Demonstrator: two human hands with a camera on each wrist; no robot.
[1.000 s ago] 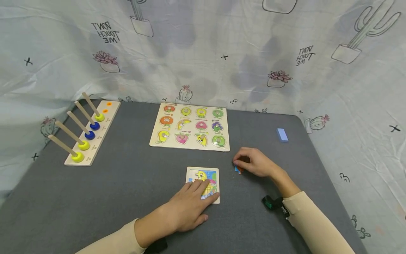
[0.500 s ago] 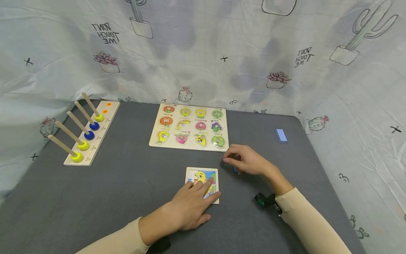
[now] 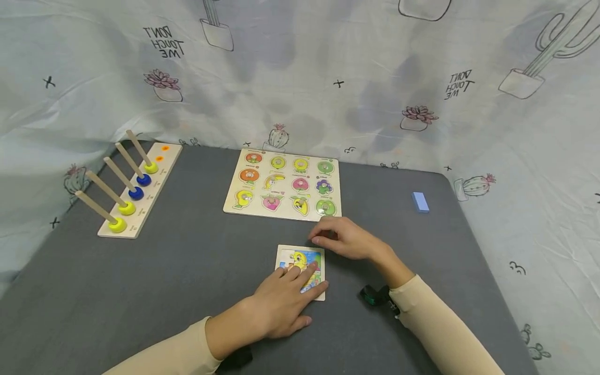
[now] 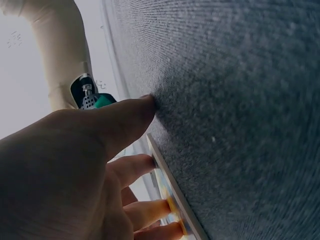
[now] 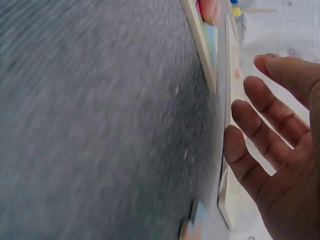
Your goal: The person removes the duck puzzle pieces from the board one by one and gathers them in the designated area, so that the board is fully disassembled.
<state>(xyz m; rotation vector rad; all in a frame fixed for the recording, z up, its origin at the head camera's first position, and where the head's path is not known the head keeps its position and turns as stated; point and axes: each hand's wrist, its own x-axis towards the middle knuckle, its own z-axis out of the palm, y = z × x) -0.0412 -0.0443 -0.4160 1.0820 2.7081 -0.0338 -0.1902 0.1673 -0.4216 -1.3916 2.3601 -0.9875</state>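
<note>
A small square jigsaw puzzle [image 3: 320, 295] in a wooden frame lies near the middle of the table, with a yellow figure on it. Fingers of my left hand [image 3: 279, 307] rest spread across its lower left part and hide some of the picture. In the left wrist view the fingertips touch its face. My right hand [image 3: 347, 238] hovers just beyond the puzzle's upper right corner, fingers loosely bent and nothing visible between them. Below it, in the right wrist view, a loose blue and orange piece [image 5: 196, 222] lies on the table; the hand hides it in the head view.
Beyond the hands lies a wooden fruit puzzle board [image 3: 286, 211]. At the left stands a pegboard [image 3: 161, 179] with yellow and blue rings on upright sticks. A light blue block [image 3: 420, 202] sits at the right. Printed cloth [image 3: 300, 78] hangs behind the table.
My right hand has moved left from the loose piece toward the puzzle's upper right corner. My left hand stays on the puzzle with its fingers shifted slightly.
</note>
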